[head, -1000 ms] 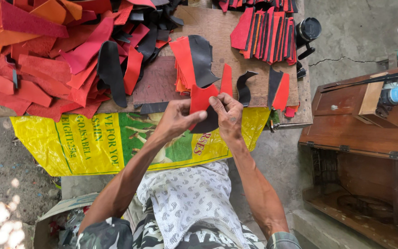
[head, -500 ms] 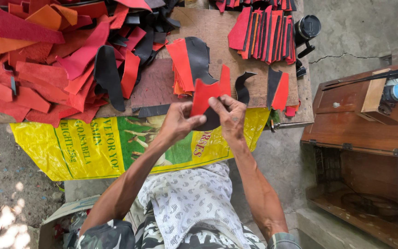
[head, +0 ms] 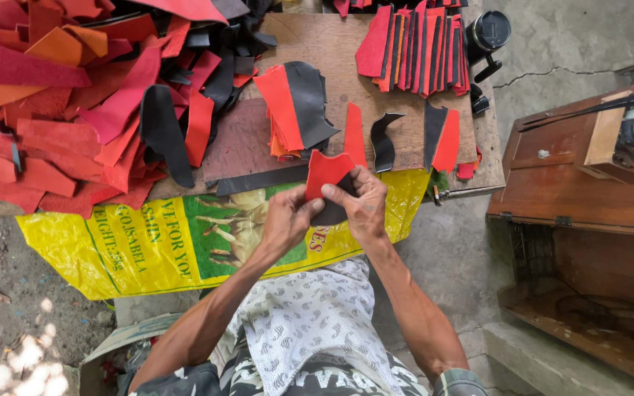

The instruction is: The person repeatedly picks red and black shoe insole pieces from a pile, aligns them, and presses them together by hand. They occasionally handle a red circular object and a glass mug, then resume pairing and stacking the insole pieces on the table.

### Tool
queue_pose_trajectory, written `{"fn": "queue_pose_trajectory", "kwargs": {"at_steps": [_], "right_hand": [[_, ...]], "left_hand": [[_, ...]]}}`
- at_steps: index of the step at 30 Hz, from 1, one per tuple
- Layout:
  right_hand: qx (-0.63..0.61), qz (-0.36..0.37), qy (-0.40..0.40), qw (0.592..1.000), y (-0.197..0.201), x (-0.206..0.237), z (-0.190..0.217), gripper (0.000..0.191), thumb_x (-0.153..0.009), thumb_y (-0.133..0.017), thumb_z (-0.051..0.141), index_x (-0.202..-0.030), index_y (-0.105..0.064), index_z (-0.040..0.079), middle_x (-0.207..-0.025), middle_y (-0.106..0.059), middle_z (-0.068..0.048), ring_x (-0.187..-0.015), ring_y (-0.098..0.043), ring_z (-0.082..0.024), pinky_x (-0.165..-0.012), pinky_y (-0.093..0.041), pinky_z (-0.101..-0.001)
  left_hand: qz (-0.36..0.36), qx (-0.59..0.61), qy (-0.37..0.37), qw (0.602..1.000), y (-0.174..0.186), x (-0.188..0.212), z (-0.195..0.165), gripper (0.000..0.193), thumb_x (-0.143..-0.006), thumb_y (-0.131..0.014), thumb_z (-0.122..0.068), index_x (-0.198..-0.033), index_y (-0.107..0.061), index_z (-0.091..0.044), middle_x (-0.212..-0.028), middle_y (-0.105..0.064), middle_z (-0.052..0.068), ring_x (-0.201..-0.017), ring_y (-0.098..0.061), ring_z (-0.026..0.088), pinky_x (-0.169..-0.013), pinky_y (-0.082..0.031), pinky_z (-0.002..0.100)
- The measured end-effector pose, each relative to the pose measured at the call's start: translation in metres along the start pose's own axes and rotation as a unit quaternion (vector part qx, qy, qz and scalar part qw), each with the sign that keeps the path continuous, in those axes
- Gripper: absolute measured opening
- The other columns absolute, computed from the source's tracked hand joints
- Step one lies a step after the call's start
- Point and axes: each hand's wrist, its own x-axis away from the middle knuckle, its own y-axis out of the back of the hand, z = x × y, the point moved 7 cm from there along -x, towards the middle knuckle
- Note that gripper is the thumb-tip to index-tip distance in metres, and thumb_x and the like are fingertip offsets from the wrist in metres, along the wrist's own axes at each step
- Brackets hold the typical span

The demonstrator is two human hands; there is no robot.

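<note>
Since a moment ago I have drawn the red piece (head: pixel 328 172) lower and closer to me: it stood taller above my hands then, and now only its upper part shows over my knuckles. My left hand (head: pixel 288 218) and right hand (head: pixel 363 205) have stayed pressed together at the near edge of the bench (head: pixel 346 44).

The red piece stands roughly upright, its long axis running away from me, its notched top edge pointing toward the far side of the bench. A black piece (head: pixel 332 211) lies behind it, its lower end pointing down toward my lap. My left fingers are closed on the red piece's left edge; my right fingers pinch both pieces from the right.

I hold two pieces, one red and one black. Just beyond them on the bench I count four loose cut pieces: a red strip (head: pixel 354 136), a curved black one (head: pixel 383 141), then a black (head: pixel 433 132) and a red (head: pixel 449 141) side by side. A small stack (head: pixel 295 106) sits to their left, a fanned row of red and black pieces (head: pixel 416 44) farther back, and a big heap of scraps (head: pixel 60 95) at my far left, too many to count. A yellow sack (head: pixel 163 242) hangs from the bench edge.
</note>
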Motion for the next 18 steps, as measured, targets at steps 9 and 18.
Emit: {"fn": "queue_pose_trajectory", "kwargs": {"at_steps": [9,18], "right_hand": [[0.029,-0.125,0.004,0.992,0.037,0.036,0.0,0.018,-0.096,-0.076,0.015,-0.095,-0.075,-0.002,-0.086,-0.07,0.001,-0.076,-0.057,-0.005,-0.068,-0.046,-0.0208],[0.215,-0.014,0.08,0.973,-0.008,-0.084,0.061,0.02,-0.101,-0.078,0.017,-0.099,-0.07,-0.002,-0.081,-0.06,0.002,-0.076,-0.05,-0.004,-0.068,-0.042,-0.0252]], "left_hand": [[0.021,0.026,0.034,0.999,-0.033,0.026,0.0,0.01,-0.093,-0.072,-0.002,-0.101,-0.074,0.003,-0.077,-0.062,-0.003,-0.071,-0.05,0.004,-0.061,-0.046,0.024],[-0.135,-0.074,-0.131,0.979,0.029,-0.025,-0.097,0.068,-0.086,-0.076,-0.006,-0.143,-0.041,-0.002,-0.098,-0.072,0.013,-0.079,-0.069,0.017,-0.071,-0.056,0.032]]}}
